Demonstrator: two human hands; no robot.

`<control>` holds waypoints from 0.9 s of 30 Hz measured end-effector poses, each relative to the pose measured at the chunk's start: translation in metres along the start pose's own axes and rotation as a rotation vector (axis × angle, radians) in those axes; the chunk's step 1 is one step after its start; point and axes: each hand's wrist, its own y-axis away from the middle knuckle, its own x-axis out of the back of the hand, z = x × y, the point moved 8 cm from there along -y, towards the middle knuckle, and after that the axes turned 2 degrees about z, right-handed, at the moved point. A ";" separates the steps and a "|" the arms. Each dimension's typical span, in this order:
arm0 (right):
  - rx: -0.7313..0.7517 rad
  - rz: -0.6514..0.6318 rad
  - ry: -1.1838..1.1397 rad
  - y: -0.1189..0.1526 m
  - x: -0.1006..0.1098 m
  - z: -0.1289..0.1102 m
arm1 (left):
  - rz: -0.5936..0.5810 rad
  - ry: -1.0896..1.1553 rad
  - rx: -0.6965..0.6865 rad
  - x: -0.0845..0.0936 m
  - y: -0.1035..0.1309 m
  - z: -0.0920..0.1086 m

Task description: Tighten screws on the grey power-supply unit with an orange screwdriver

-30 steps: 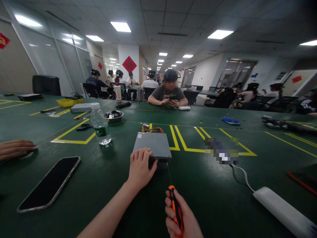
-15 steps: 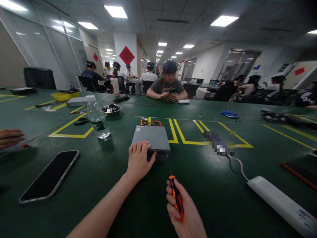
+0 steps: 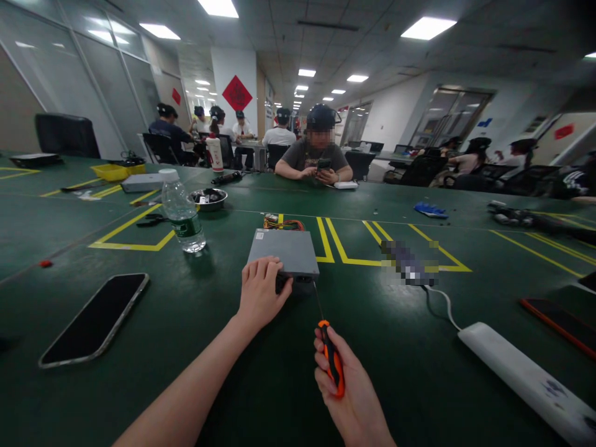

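Note:
A grey metal box [image 3: 288,247] with coloured cables [image 3: 284,223] at its back lies on the green table [image 3: 261,385]. My left hand [image 3: 263,288] grips its near left edge, fingers on top and thumb at the front face. In my right hand [image 3: 339,372] is an orange and black screwdriver [image 3: 332,357], whose thin shaft points away from me. The tip reaches the box's front right corner; whether it sits in a screw is too small to tell.
Left of the box stand a water bottle [image 3: 183,214], a metal bowl [image 3: 209,198] and a phone [image 3: 95,318]. A white power strip [image 3: 521,375] and an orange-edged phone [image 3: 556,323] lie at the right. A person [image 3: 314,149] sits across the table.
The other person's hand at the left edge has gone out of view. The view has shifted slightly; both my hands keep their hold, and the screwdriver tip stays at the box's corner.

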 end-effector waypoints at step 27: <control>-0.033 -0.066 -0.079 0.009 -0.007 0.006 | -0.026 0.028 -0.065 0.001 0.002 -0.001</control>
